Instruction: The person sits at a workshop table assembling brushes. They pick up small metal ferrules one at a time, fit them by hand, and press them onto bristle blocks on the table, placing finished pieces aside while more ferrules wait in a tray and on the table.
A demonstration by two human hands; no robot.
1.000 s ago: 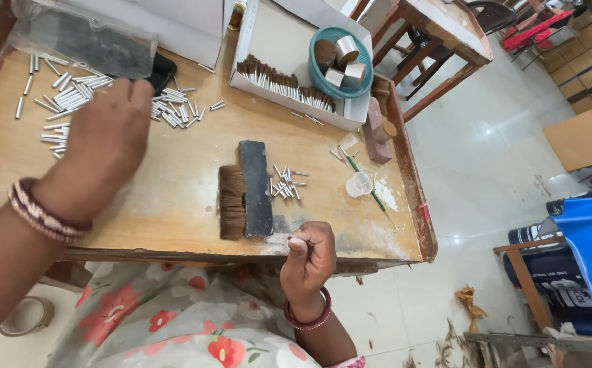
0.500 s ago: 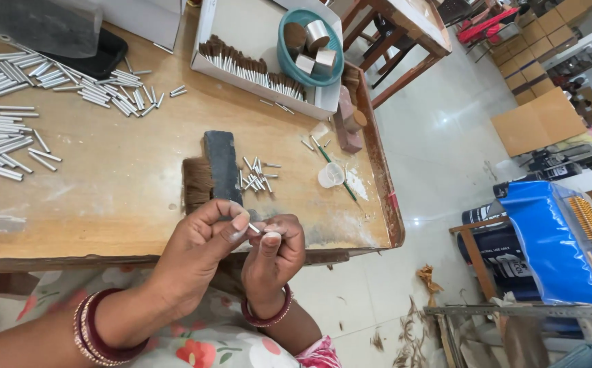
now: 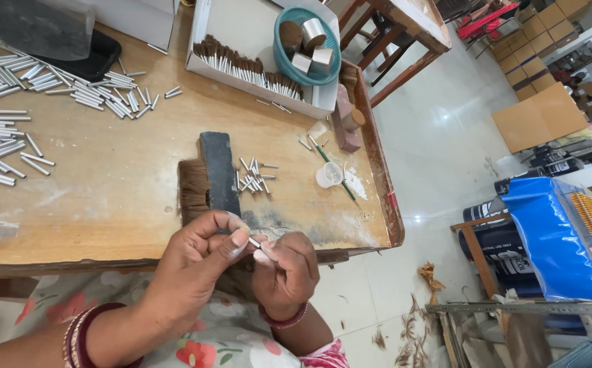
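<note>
Your left hand [image 3: 200,249] and right hand [image 3: 286,269] pinch one small metal tube [image 3: 254,242] between their fingers; its ends are hidden.

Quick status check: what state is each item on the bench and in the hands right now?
Left hand: pinching small metal tube.
Right hand: pinching the tube's other end.
Brush block: flat on table, untouched.
Loose tubes: scattered.
White tray: holding a row of brushes.
Small cup: upright.

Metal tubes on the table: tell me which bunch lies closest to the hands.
The small cluster of short metal tubes just right of the dark block, straight above both hands. The long tubes lie far off at the left.
</note>
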